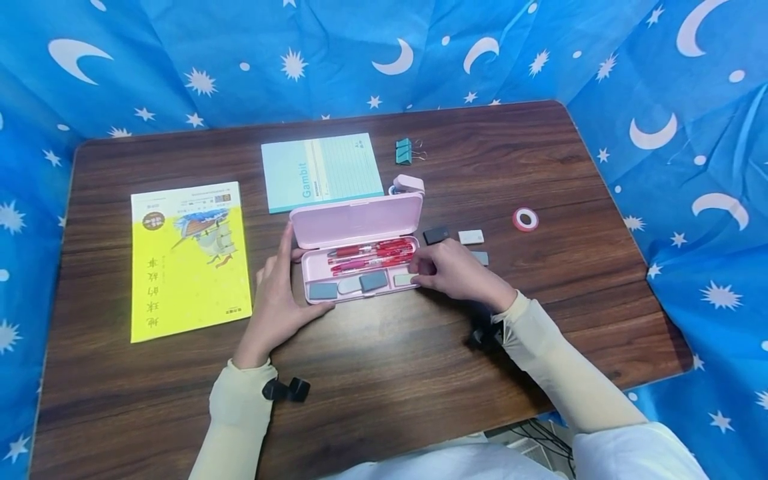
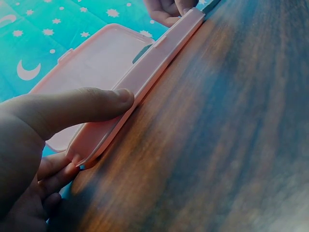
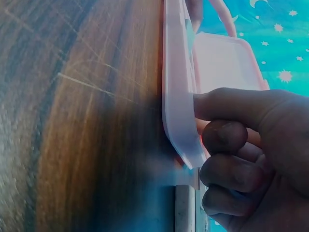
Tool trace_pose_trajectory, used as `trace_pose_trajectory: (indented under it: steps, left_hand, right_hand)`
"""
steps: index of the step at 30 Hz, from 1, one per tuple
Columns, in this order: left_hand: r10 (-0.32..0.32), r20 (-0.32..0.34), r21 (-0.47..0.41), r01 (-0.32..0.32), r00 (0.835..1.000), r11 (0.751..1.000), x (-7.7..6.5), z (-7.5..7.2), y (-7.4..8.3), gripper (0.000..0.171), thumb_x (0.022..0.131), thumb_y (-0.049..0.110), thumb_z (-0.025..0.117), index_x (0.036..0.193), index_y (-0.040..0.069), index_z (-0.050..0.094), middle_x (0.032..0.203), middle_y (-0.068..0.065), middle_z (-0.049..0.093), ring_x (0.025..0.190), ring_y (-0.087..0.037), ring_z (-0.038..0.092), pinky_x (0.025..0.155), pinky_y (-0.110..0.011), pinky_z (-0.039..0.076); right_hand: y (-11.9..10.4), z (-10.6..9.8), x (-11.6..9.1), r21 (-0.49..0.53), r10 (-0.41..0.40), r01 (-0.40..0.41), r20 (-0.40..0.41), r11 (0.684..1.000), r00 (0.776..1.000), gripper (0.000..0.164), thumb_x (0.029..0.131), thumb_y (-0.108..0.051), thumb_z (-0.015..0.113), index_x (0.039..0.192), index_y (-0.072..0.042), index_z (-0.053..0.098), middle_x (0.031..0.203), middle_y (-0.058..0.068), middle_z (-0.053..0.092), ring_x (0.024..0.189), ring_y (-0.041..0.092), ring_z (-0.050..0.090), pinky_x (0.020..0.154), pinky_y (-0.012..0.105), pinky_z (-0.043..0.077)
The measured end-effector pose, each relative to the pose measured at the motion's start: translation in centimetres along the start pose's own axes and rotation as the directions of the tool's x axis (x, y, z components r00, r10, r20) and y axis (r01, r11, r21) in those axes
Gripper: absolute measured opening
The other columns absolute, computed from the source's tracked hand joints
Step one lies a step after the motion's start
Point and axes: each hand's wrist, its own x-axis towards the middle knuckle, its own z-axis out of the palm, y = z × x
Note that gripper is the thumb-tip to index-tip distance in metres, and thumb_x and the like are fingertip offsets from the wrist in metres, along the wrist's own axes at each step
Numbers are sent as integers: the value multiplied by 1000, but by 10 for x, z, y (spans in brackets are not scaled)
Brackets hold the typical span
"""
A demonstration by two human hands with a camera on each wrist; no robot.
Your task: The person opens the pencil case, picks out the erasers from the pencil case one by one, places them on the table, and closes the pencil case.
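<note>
A pink pencil case (image 1: 360, 227) lies open on the table, its lid tipped back. My left hand (image 1: 279, 293) grips the left end, with the thumb (image 2: 113, 104) against the front wall and fingers around the corner. Several red pens (image 1: 372, 257) lie in the rear section. Two grey erasers (image 1: 374, 281) and a whitish one (image 1: 349, 286) lie in the front section. At the right end, my right hand (image 1: 459, 270) reaches over the rim with curled fingers. Its thumb and index finger pinch the end of a pale eraser (image 1: 403, 280) in the small right compartment.
Right of the case lie a black eraser (image 1: 436, 235), a white one (image 1: 471, 237) and a partly hidden grey one (image 1: 481, 258). Farther right is a tape roll (image 1: 517, 220). Behind are a blue notebook (image 1: 324, 170), a teal binder clip (image 1: 404, 152) and a small pink object (image 1: 410, 183). A yellow book (image 1: 189, 280) lies left.
</note>
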Motion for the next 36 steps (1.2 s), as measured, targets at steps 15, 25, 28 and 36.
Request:
trace_pose_trajectory:
  steps: [15,25,28,36]
  left_hand:
    - [-6,6,-6,6,1000,1000,3,2,2,143,60,36,98,162,36,-2,142,-7,56,120,-28,43,103,-51,23]
    - [-8,9,-5,8,1000,1000,1,3,3,143,60,36,98,163,36,-1,143,-8,56,121,-29,43,101,-51,23]
    - [-11,7,-4,11,1000,1000,0,2,3,142,61,35,98,162,36,-1,144,-9,55,122,-30,43,102,-52,23]
    - [-19,6,-3,19,1000,1000,-1,0,2,143,61,35,98,162,37,-2,144,-8,55,123,-29,43,102,-51,23]
  right_hand:
    - [-1,-3,-2,-105,3,-3,1,995,1000,9,86,-23,81,90,-14,81,75,-6,72,63,7,56,60,32,46]
    - [9,-16,-11,121,42,-41,-5,992,999,7,87,-14,78,87,-15,72,61,-9,52,55,8,48,54,27,37]
    - [18,-36,-20,122,53,-53,-3,991,999,8,86,-10,77,86,-14,70,62,-8,52,55,9,49,54,27,37]
    - [50,-77,-52,23,147,-153,175,988,973,16,85,-1,72,81,-14,63,66,-7,48,59,9,47,58,26,38]
